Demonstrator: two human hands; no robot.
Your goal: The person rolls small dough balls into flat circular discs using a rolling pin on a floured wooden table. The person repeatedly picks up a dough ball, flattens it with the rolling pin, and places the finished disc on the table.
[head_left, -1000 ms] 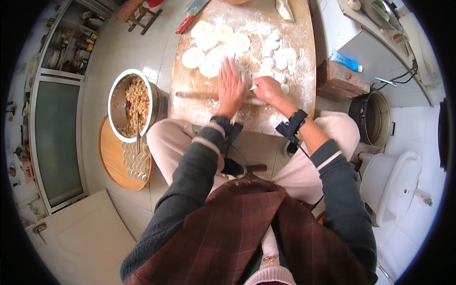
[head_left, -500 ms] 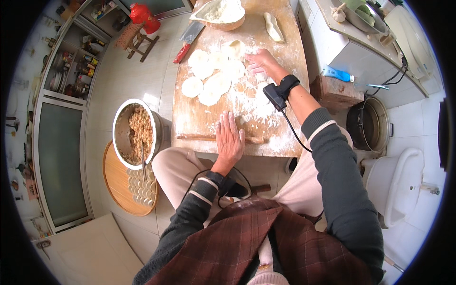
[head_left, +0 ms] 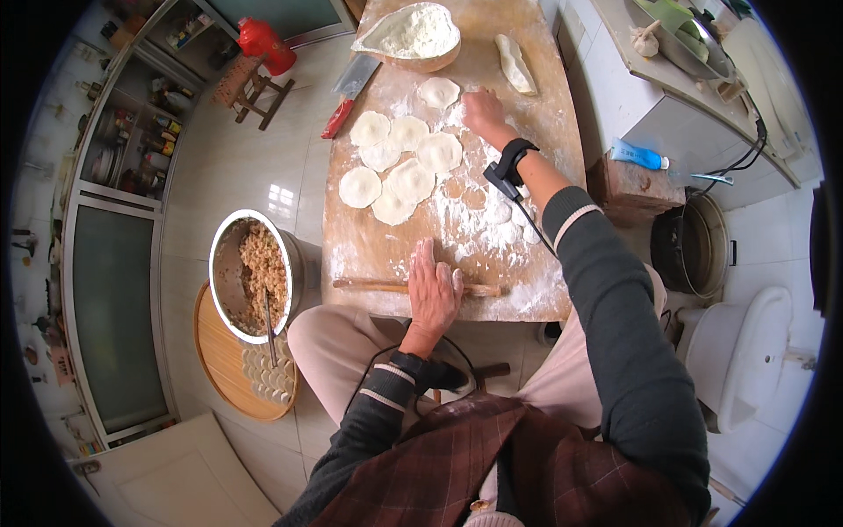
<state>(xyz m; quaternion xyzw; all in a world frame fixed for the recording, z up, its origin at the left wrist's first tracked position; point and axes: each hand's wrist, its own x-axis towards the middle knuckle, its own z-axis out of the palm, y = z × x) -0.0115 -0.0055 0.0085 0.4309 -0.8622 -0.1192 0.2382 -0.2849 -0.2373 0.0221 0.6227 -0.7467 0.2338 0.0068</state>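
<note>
Left hand (head_left: 433, 292) spreads flat across slender wooden rolling pin (head_left: 373, 285)
Right hand (head_left: 485, 114) curls beside soft, round dough sheet (head_left: 438, 92); its grip cannot be told.

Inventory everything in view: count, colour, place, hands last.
Table: 1, brown, centre
Wrappers: about 8, cream, table
Dough strip: 1, cream, table's far right
Dough lumps: several, white, table's right
Pin: 1, brown, table's near edge
Bowl: 1, tan, table's far end
Cleaver: 1, grey-red, table's left edge
Pot: 1, silver, left
Filling: 1 mass, brown, pot
Tray: 1, tan, left
Dumplings: many, pale, tray
Stool: 1, brown, top left
Jug: 1, red, top left
Tube: 1, blue, right
Tub: 1, dark, right
Basin: 1, white, right
Left hand: 1, dark-sleeved, on pin
Right hand: 1, dark-sleeved, by wrappers
</note>
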